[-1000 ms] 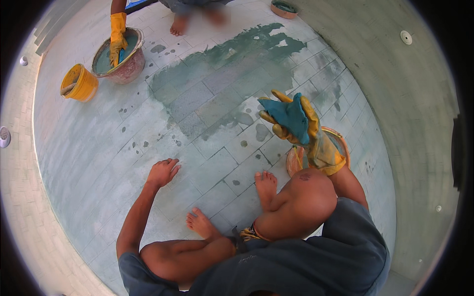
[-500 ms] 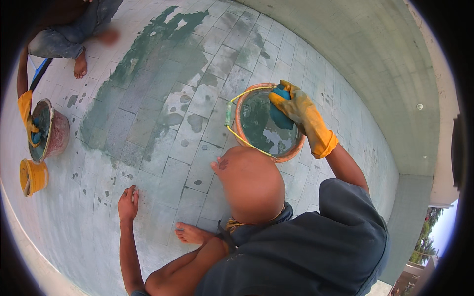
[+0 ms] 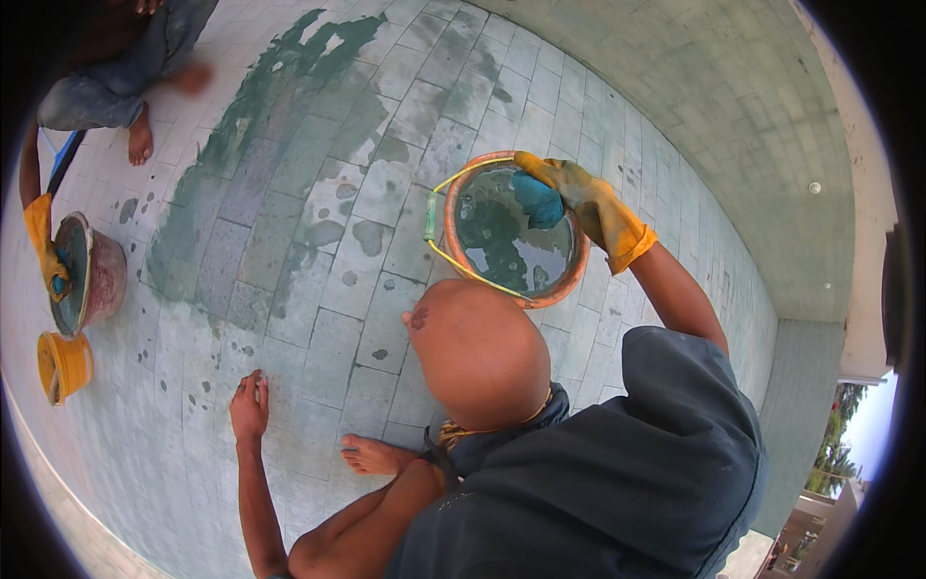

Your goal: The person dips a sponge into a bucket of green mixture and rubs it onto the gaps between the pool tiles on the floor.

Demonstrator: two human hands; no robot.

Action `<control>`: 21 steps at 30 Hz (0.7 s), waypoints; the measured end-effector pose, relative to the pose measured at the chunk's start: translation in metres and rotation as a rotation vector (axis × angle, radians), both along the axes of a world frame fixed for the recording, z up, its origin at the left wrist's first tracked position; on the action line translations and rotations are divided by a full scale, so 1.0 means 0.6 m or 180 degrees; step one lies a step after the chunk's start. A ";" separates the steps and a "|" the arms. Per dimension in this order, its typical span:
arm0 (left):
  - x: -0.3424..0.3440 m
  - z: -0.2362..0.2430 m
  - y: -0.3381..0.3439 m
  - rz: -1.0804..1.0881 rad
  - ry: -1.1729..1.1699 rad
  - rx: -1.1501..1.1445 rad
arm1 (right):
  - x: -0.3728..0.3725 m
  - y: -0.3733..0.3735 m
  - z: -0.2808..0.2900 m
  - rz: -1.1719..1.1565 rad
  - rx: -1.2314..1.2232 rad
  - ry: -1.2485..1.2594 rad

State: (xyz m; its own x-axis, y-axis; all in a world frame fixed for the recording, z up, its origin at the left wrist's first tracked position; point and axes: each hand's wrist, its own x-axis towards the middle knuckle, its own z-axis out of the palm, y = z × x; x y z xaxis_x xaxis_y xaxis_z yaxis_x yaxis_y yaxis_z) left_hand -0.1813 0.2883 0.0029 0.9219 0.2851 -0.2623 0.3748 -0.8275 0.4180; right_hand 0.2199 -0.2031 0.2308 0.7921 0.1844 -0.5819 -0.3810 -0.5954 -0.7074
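Observation:
An orange work glove covers my right hand, which reaches over the right rim of a round bucket. Its fingers are closed on a wet, blue-green sponge, held over the murky greenish liquid in the bucket. The bucket's yellow handle with a green grip hangs down on the left side. My left hand is bare and rests on the tiled floor, well to the left of the bucket, with its fingers slightly bent and nothing in them.
Dark green wet paste smears the grey tiles ahead. At the far left a co-worker's gloved hand is inside a second bucket, beside a small yellow pail. A tiled wall rises at the right.
My right glove has turned, so more of the sponge shows below its fingers. The whole view has shifted slightly. My left hand stays in place on the floor.

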 end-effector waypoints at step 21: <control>-0.003 0.005 -0.005 0.0111 -0.0016 -0.0151 | -0.021 -0.038 -0.082 -0.1527 0.2782 0.1088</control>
State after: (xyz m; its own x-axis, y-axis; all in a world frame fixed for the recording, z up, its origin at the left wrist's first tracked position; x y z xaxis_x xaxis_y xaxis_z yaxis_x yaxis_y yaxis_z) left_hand -0.1829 0.2854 0.0058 0.9129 0.3044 -0.2717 0.4009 -0.7932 0.4584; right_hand 0.2075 -0.2259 0.1814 0.7121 0.3582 -0.6039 -0.7017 0.3360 -0.6282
